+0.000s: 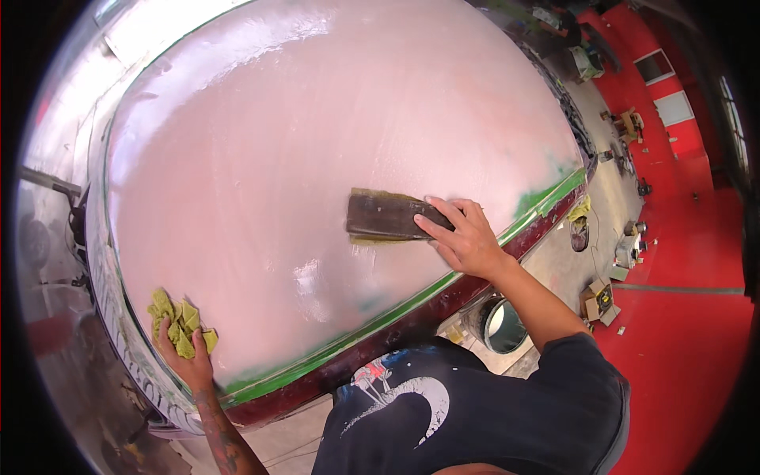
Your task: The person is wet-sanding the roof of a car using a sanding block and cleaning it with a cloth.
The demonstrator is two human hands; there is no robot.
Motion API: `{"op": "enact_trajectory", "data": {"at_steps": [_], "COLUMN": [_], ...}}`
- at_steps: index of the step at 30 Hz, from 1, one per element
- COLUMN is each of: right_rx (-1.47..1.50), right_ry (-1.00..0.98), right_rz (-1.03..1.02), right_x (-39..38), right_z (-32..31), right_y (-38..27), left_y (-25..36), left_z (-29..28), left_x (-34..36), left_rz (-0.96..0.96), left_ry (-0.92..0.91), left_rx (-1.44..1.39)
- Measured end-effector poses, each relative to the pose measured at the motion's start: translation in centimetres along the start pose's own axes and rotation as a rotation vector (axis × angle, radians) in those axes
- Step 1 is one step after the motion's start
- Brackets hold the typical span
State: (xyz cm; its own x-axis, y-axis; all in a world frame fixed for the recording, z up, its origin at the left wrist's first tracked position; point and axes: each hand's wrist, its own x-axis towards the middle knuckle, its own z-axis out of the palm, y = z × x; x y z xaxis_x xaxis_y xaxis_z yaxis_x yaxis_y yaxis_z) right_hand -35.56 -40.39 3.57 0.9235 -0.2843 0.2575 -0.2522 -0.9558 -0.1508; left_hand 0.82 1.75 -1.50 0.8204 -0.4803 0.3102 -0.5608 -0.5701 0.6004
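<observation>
A large, wet, pale pink curved panel (332, 127) fills the middle, edged along its near side by a green strip (372, 317) above a dark maroon band. My right hand (463, 236) grips a long dark sanding block (380, 212) with yellowish sheet showing along its edges, resting on the panel right of its middle. At the panel's lower left, my left hand (180, 348) has its fingers round a crumpled yellow-green cloth (176, 313), which lies against the pink surface.
A round container (492, 339) stands below the panel at right. On the right side, open cardboard boxes (594, 305), cans (633, 245) and a yellow cloth (578, 207) sit near a red surface (677, 364). Metal framing (47, 178) runs at left.
</observation>
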Motion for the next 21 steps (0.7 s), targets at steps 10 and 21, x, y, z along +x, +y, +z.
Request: {"op": "enact_trajectory", "data": {"at_steps": [10,21], "right_rx": [-0.266,0.139], "right_ry": [0.052,-0.045], "right_rz": [0.476,-0.272], "right_x": [20.5,5.5], "right_z": [5.5,2.9], "right_y": [13.2,-10.6], "left_y": [0.8,1.5], "left_z": [0.5,0.0], "left_x": [0.0,0.5], "left_rz": [0.004,0.059], "left_ry": [-0.011,0.019], "left_rx": [-0.014,-0.002]}}
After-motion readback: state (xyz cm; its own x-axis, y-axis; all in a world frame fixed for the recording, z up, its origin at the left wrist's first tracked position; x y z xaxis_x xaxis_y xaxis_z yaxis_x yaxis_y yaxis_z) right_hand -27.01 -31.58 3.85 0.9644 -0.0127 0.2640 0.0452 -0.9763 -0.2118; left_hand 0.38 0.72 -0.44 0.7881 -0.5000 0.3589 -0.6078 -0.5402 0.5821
